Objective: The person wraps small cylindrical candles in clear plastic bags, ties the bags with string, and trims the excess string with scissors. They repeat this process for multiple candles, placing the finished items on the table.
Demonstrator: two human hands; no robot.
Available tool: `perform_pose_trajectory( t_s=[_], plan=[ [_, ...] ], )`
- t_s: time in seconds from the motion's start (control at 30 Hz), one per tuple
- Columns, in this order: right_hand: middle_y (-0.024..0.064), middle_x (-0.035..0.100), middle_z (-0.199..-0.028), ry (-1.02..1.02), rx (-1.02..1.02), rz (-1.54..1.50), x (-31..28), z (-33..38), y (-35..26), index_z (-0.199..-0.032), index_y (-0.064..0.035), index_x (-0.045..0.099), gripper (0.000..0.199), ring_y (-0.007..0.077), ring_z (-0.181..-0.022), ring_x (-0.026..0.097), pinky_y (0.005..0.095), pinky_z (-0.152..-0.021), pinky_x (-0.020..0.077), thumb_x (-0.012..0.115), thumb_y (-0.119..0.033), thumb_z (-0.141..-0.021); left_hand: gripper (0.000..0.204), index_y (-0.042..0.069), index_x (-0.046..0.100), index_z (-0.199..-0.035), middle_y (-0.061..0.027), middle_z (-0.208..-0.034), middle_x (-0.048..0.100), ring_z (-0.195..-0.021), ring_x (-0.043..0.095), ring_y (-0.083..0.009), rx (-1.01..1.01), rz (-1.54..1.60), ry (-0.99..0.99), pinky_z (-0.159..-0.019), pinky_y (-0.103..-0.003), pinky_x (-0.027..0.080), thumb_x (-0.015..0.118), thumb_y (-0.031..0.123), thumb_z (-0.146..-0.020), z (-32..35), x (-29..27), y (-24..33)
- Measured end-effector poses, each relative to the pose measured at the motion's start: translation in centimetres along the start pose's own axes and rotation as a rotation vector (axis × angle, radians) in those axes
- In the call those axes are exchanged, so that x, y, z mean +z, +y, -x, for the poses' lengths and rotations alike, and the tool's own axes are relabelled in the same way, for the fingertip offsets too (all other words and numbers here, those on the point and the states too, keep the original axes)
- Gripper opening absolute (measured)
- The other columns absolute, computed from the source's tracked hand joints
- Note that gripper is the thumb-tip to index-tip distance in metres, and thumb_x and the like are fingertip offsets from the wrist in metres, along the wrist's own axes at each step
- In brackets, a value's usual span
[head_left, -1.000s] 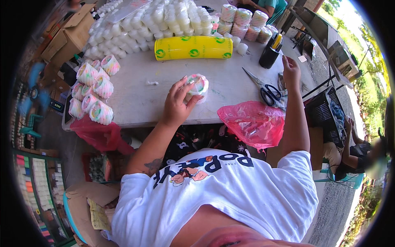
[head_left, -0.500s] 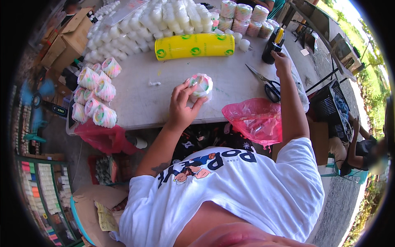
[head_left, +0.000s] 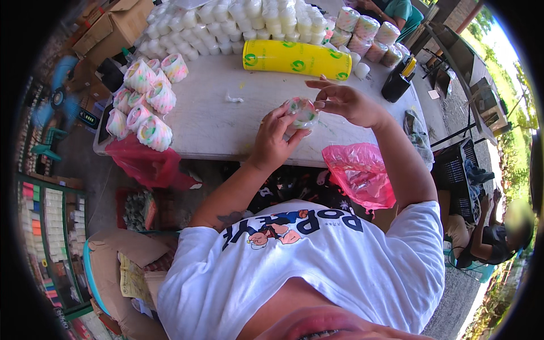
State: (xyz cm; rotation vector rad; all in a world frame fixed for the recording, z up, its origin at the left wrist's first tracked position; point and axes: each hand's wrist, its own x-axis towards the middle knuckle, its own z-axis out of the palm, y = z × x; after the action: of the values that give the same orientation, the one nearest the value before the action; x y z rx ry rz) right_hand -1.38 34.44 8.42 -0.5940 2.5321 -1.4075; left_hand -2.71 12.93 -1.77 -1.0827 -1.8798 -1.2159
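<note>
A small round roll point(head_left: 304, 113), white with pink and green patches and a shiny top, is held above the near middle of the table. My left hand point(head_left: 276, 135) grips it from the left, fingers and thumb around its side. My right hand point(head_left: 352, 105) is at its right rim; its fingers are stretched apart and the fingertips are on or close to the edge. Whether a thin strip is between them is too small to tell. To the right stands a black tape dispenser point(head_left: 398, 85) with a yellow part. The scissors seen earlier are hidden, probably behind my right forearm.
Similar rolls point(head_left: 154, 134) are piled at the left edge of the table point(head_left: 209, 127). Behind are a yellow film roll point(head_left: 297, 59), stacked white cups point(head_left: 226, 28) and wrapped stacks point(head_left: 367, 27). A pink plastic bag point(head_left: 360, 173) hangs at the near edge. Other people sit nearby.
My right hand has left the tape dispenser and moved left to the roll. My left hand has lifted and tilted the roll. The view has shifted a little.
</note>
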Motion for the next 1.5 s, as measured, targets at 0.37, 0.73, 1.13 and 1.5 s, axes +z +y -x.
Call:
perform_pose_trajectory(
  t_s=[0.37,0.73,1.13,1.5],
  plan=[
    [0.0170,0.053,-0.127,-0.328,0.342,0.352,0.3,-5.9,-3.0,-0.120,0.0026,0.056,0.046,0.0235,-0.112,0.053,0.0313,-0.096,0.0390,0.055,-0.031,-0.089,0.044,0.003,0.059,-0.110,-0.0184,-0.117,0.056,-0.103,0.058,-0.0329,-0.046,0.027,0.002,-0.085,-0.038,0.049,0.077,0.018,-0.073,0.5,0.3,-0.1],
    [0.0166,0.062,-0.110,-0.366,0.365,0.566,0.4,-7.2,-4.8,-0.111,-0.0002,0.063,0.048,0.0267,-0.102,0.058,0.0328,-0.090,0.0425,0.058,-0.037,-0.080,0.046,0.005,0.054,-0.110,-0.0190,-0.117,0.056,-0.105,0.058,-0.0338,-0.008,0.005,0.024,-0.086,-0.040,0.049,0.077,0.018,-0.073,0.6,0.3,0.0],
    [0.0135,0.068,-0.085,-0.489,0.380,0.806,1.5,-8.6,-5.8,-0.091,-0.0024,0.069,0.041,0.0261,-0.079,0.063,0.0363,-0.073,0.0469,0.063,-0.040,-0.077,0.058,0.001,0.044,-0.114,-0.0215,-0.116,0.056,-0.101,0.059,-0.0361,-0.046,0.243,0.171,-0.084,-0.041,0.050,0.079,0.019,-0.072,1.3,1.3,-0.9],
    [0.0192,0.062,-0.066,-0.333,0.357,1.042,1.9,-8.6,-6.1,-0.073,0.0050,0.067,0.059,0.0326,-0.065,0.060,0.0394,-0.064,0.0477,0.072,-0.054,-0.067,0.063,0.000,0.046,-0.118,-0.0183,-0.111,0.057,-0.098,0.060,-0.0317,-0.128,0.003,0.011,-0.086,-0.038,0.050,0.081,0.017,-0.069,0.5,0.3,0.4]
  ],
)
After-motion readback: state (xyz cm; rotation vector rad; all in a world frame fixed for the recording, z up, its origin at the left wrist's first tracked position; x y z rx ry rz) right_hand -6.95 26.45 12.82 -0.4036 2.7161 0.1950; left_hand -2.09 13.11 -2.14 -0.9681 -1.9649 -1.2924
